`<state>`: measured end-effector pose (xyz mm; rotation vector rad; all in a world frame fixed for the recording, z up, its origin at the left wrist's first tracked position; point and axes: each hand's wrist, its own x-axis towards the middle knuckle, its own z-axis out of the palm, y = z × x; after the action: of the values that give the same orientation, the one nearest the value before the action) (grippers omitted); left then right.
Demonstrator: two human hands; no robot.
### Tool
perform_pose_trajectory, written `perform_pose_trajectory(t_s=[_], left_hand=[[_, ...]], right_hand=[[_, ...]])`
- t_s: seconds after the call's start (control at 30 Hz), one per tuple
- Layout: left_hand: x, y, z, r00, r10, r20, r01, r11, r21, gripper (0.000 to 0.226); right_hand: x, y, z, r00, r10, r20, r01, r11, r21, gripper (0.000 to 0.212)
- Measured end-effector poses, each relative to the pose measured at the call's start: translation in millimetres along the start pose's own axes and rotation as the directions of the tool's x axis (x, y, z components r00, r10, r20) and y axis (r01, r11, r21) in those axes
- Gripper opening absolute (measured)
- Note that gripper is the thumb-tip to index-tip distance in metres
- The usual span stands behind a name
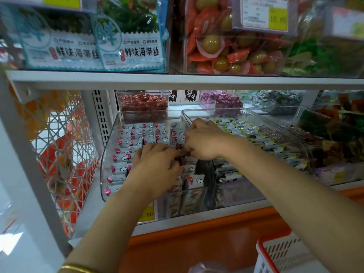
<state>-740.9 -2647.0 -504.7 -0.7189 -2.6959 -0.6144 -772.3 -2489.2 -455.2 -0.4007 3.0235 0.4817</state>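
Head view, shop shelf: both hands work inside a clear bin on the lower shelf, where white packets printed with clouds and a red dot stand in tidy rows. Left hand has its knuckles up and fingers curled down onto the near rows. Right hand is curled too, thumb and fingertips meeting the left's at mid-bin, and together they pinch a few white packets there. The exact hold is hidden under the knuckles. Step in hand, as I judge it: straightening or filling the rows, with the left side lined up and the right front looser. The next move calls for seating the pinched packets upright against their neighbours without toppling the finished rows. The neighbouring bin holds packets with yellow corners. Writing: the seaweed bags on the shelf above read 鲜味海带丝, with a large 鲜 in a circle. A yellow price tag reads 10.80; its small print is too blurred. The lower tag shows only ".80". The black labels at the back end in 子. A white basket with a red rim sits at bottom right.
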Motion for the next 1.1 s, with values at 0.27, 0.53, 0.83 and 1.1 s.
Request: perform_pose_trajectory(t_s=[0.27, 0.53, 0.83, 1.1], left_hand=[[0, -9, -9, 0.997, -0.066, -0.029, 0.067, 0.998, 0.007, 0.035], [-1, -5, -13, 0.998, -0.064, -0.021, 0.062, 0.996, -0.061, 0.035], [-2, -4, -18, 0.987, -0.101, -0.124, 0.071, 0.972, -0.225, 0.028], [-8, -2, -24, 0.977, -0.196, -0.085, 0.135, 0.877, -0.462, 0.038]], right_hand=[[11, 5, -23, 0.963, 0.073, -0.260, 0.002, 0.962, 0.275, 0.033], [32, -12, -9, 0.981, 0.041, -0.187, -0.028, 0.997, 0.072, 0.033], [-7, -4, -13, 0.728, 0.290, -0.621, -0.086, 0.937, 0.338, 0.010], [-56, -10, -1, 0.475, 0.632, -0.612, 0.105, 0.650, 0.753, 0.013]])
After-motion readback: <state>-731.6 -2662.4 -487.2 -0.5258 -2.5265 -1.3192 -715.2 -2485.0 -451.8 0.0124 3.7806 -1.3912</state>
